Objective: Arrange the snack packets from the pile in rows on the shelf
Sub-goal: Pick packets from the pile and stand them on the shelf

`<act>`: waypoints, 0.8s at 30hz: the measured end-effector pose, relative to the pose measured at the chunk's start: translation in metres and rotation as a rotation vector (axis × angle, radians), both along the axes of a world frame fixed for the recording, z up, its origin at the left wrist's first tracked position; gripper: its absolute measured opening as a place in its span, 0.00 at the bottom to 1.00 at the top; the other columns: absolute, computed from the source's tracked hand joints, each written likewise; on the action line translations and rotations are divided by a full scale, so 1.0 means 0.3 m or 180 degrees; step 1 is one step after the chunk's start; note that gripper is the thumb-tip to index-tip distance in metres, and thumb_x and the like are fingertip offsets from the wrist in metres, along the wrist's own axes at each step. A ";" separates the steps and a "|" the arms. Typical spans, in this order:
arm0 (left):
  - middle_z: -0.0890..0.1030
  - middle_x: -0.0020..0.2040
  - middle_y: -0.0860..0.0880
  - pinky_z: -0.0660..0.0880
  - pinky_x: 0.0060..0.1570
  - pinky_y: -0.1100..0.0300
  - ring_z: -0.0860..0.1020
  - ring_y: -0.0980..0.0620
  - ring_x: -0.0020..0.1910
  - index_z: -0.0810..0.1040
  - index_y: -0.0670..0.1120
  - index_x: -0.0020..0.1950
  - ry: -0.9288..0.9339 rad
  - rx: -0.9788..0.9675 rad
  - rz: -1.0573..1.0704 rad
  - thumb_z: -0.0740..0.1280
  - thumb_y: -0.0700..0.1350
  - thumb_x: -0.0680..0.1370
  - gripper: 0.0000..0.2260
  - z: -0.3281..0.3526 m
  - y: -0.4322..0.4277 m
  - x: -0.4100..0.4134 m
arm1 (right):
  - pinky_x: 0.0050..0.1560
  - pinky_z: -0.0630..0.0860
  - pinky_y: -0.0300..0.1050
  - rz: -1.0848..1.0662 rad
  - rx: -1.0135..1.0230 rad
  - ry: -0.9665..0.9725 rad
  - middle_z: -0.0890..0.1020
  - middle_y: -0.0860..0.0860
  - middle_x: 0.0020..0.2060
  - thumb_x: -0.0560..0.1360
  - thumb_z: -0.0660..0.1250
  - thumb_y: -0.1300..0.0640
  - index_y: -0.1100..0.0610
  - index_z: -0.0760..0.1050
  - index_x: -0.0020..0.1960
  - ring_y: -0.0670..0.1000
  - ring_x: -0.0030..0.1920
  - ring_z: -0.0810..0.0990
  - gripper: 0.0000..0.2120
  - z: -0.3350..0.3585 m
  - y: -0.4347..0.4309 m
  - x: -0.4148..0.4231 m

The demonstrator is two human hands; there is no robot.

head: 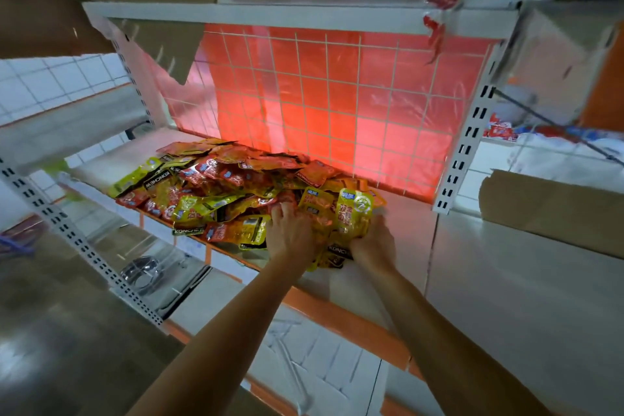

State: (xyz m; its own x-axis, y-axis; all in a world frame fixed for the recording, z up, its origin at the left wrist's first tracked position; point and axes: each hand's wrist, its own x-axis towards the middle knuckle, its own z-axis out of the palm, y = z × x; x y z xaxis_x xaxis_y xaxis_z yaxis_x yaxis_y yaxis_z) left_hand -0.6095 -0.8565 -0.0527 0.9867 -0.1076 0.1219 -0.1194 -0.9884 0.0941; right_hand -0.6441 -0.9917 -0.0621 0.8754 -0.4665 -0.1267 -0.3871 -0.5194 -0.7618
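A pile of yellow and red snack packets (216, 186) covers the left and middle of the white shelf (405, 246). At the pile's right end several yellow packets (354, 213) stand upright in a bunch. My left hand (290, 236) lies on the pile's front right, its fingers reaching into the packets beside the bunch. My right hand (373, 246) grips the upright bunch from the right and below. Black-edged packets (337, 255) poke out between my two hands.
A wire grid with a red backing (337, 94) closes the shelf's rear. Slotted white uprights (466, 145) flank it. The shelf's right part is bare white. A cardboard box (553, 209) lies on the neighbouring shelf at right. An orange strip (337, 311) edges the shelf front.
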 end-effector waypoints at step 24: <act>0.81 0.52 0.40 0.71 0.46 0.54 0.78 0.41 0.53 0.78 0.40 0.53 0.0722 -0.2191 -0.0668 0.57 0.42 0.81 0.11 0.053 -0.552 -0.144 | 0.36 0.66 0.45 -0.1024 0.0549 -0.0457 0.76 0.54 0.36 0.77 0.57 0.58 0.58 0.72 0.40 0.56 0.41 0.73 0.09 0.018 -0.546 -0.279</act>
